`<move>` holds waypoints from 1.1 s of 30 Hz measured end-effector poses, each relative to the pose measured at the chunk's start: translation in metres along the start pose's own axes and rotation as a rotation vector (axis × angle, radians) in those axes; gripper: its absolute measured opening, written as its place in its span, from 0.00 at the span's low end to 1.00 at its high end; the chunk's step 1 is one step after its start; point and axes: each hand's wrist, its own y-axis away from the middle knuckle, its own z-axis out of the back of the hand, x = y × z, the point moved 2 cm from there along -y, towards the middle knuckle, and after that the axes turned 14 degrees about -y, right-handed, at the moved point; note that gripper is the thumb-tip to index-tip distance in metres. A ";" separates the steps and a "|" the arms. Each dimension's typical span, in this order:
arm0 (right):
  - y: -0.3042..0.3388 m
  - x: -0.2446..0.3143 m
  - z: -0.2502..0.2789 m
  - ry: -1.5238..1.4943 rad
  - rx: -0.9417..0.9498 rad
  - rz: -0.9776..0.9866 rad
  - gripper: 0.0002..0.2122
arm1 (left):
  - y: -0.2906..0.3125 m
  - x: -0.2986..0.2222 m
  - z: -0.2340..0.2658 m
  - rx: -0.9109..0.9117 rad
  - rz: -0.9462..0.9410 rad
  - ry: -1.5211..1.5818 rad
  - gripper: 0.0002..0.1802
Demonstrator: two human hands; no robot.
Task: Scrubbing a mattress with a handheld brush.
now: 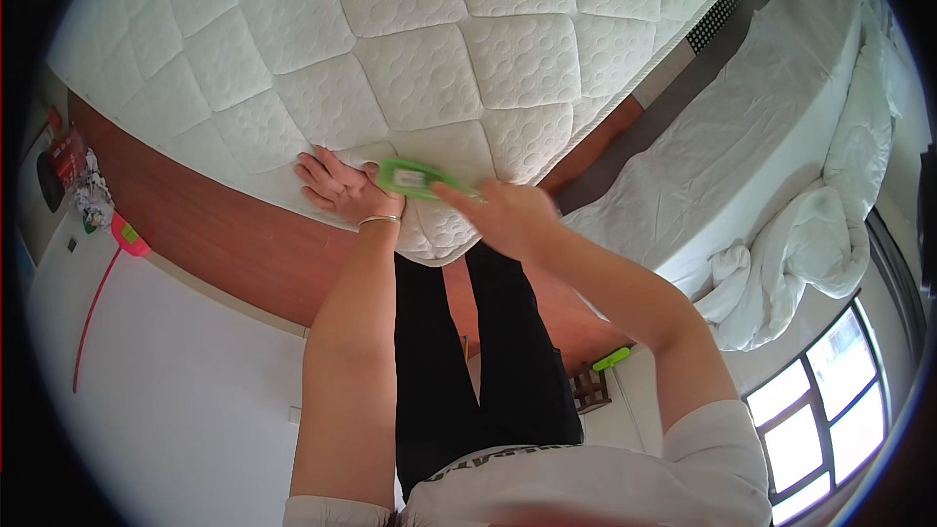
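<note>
A white quilted mattress (410, 68) spreads out in front of me, one corner pointing toward my legs. My left hand (342, 187) lies flat near that corner, fingers spread, with a thin bangle at the wrist. My right hand (512, 220) is closed around the handle of a green hand brush (410, 179). The brush's head is over the mattress just beside my left hand, with a pale label on top. Motion blurs it, and its underside is hidden, so I cannot tell whether it touches the fabric.
On the right, a bed with a white sheet (683, 156) carries a bunched white quilt (791, 244). Reddish wooden floor (224, 224) runs below the mattress edge. A red-handled dustpan (129, 234) stands by the left wall. A bright green brush head (611, 359) sits near a dark wooden stool (590, 390).
</note>
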 end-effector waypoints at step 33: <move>0.065 -0.130 0.034 -0.039 -0.961 -0.174 0.21 | -0.003 -0.017 0.007 -0.003 -0.028 0.033 0.38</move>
